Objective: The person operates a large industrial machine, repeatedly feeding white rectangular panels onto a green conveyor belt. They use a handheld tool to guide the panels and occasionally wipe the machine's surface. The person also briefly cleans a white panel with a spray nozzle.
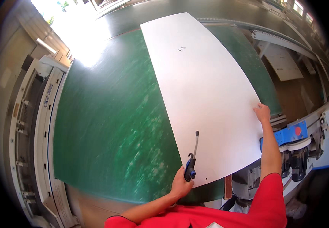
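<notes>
Green belting (107, 114), matte and faintly scuffed with pale dusty streaks, fills the left and middle of the view, bounded on its far left by a pale metal machine frame (39, 125) with a row of small fittings. Near the belt's lower edge the left hand (180, 184) is wrapped in a fist around an air blow gun (191, 161), blue and black at the grip, whose thin metal nozzle points up over the board. That long white panel (206, 95) lies flat on the belt, smooth and slightly glossy, its edges bowed by the lens, with a few tiny drilled holes near the close end and a small mark farther up. Its surface looks clean, so the dusting seems largely done there, while the specks on the belt remain. The right hand (262, 113) rests at the panel's right edge, fingers curled lightly over it. Beyond sit blue machine housing (286, 133) and grey motors (299, 159).
</notes>
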`<state>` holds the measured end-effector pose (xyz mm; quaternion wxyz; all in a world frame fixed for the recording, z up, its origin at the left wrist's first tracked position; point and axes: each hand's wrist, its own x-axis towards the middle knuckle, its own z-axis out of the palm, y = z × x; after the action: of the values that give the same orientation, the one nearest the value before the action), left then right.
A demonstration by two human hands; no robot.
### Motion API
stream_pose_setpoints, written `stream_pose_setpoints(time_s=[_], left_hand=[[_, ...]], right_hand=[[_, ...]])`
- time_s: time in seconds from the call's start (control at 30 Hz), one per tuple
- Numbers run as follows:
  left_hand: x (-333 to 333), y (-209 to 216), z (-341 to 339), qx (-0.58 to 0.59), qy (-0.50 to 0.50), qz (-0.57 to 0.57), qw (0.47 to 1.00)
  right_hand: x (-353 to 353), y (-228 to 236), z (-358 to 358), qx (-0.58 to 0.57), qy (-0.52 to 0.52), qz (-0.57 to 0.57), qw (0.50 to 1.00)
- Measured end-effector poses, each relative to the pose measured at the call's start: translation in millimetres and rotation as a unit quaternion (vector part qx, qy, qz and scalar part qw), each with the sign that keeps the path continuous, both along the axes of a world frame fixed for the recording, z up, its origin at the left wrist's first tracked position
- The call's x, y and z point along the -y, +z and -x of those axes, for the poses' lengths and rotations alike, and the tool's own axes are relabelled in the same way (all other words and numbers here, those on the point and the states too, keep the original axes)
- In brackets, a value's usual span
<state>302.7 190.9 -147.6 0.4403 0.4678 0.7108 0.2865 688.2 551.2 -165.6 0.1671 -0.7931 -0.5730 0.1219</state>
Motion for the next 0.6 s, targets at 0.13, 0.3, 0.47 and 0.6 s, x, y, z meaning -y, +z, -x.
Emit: stream_pose_setpoints(time_s=[0.13, 0.3, 0.47, 0.6], left_hand=[[17, -2, 33, -0.026, 0.107, 0.000, 0.994], [41, 2, 95, -0.071, 0.200, 0.006, 0.977], [73, 5, 174, -0.112, 0.248, 0.017, 0.962], [127, -1, 229, -0.160, 0.274, 0.043, 0.947]], right_hand=[[19, 3, 51, -0.049, 0.021, 0.006, 0.999], [58, 12, 127, -0.039, 0.068, -0.001, 0.997], [104, -11, 181, -0.065, 0.135, -0.019, 0.989], [166, -2, 232, -0.091, 0.161, -0.018, 0.983]])
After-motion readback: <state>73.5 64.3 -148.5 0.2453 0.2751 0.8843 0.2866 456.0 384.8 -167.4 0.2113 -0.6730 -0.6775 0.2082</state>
